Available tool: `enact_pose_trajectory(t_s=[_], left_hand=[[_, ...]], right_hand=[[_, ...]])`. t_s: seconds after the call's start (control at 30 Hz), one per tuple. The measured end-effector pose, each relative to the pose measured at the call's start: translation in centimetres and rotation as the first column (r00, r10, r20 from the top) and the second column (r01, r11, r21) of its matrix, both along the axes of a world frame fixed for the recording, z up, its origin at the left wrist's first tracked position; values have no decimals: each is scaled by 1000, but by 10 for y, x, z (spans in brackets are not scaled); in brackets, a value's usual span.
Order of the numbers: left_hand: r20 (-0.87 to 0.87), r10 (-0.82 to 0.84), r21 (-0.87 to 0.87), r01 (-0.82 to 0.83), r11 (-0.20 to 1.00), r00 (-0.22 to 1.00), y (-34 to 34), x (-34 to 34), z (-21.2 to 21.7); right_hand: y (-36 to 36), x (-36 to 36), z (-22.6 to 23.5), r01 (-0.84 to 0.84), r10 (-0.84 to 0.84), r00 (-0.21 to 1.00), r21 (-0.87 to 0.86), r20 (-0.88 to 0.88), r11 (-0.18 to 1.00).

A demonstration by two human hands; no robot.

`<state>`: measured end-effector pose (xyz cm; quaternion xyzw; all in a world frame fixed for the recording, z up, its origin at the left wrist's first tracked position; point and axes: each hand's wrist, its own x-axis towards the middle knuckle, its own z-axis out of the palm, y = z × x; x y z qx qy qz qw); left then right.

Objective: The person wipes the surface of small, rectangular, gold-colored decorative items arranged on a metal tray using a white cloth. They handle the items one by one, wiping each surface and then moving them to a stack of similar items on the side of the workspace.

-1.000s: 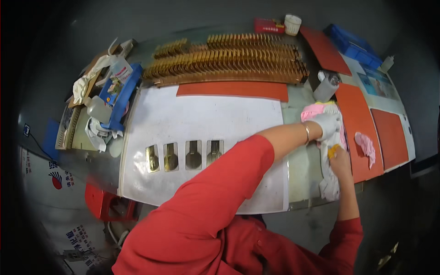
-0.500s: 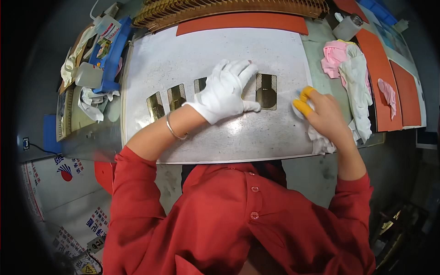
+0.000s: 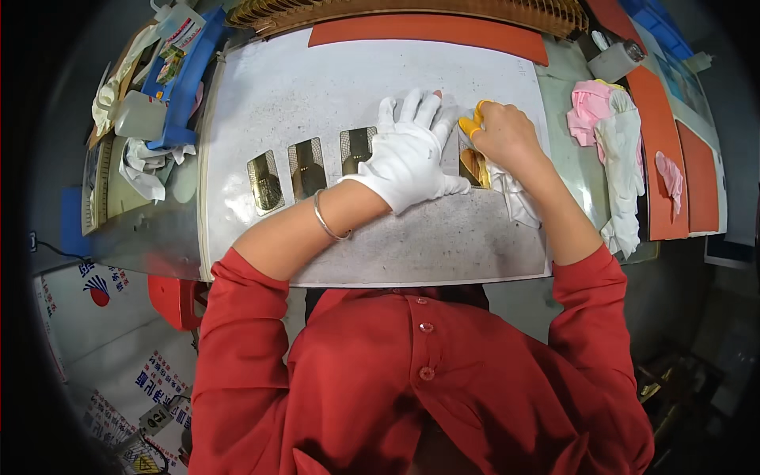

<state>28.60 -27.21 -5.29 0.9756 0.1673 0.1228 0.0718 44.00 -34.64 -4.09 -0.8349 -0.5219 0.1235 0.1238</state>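
My left hand [image 3: 412,154], in a white glove, lies flat with its fingers spread on the white sheet [image 3: 380,253]. Its thumb reaches the lower edge of a small dark-gold patterned plate [image 3: 473,168]. Over that same plate, my right hand [image 3: 511,138] presses a bunched white cloth [image 3: 516,196], with yellow finger covers on two fingertips. Both hands hide parts of the plate. Left of the glove, three similar plates lie in a row: one at the far left [image 3: 265,184], a middle one [image 3: 307,169], and a third [image 3: 358,144] partly covered by the glove.
A blue tray [image 3: 186,91] and a white bottle [image 3: 141,116] stand at the left. Slotted brown racks [image 3: 396,9] and an orange strip [image 3: 427,35] line the back. On the right lie pink cloth [image 3: 590,111], white cloth [image 3: 621,166] and a clear bottle [image 3: 617,62].
My right hand has moved left with the white cloth, from beside the rightmost plate onto it. My left hand stays spread by that plate. The whole view has shifted slightly.
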Motion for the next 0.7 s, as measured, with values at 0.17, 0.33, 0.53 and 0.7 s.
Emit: enact_pose_trajectory(t_s=[0.17, 0.33, 0.53, 0.7], left_hand=[[83, -69, 21, 67, 998, 994, 1, -2, -1], [141, -130, 58, 123, 991, 981, 6, -2, -8], [10, -193, 91, 191, 977, 981, 8, -1, 0], [-87, -212, 72, 218, 973, 973, 9, 1, 6]], right_hand=[[-10, -14, 3, 41, -42, 999, -74, -11, 996], [-21, -26, 4, 56, -58, 998, -82, -18, 995], [-35, -37, 3, 62, -61, 998, -20, 13, 998], [-43, -43, 0, 46, -47, 998, 13, 39, 999]])
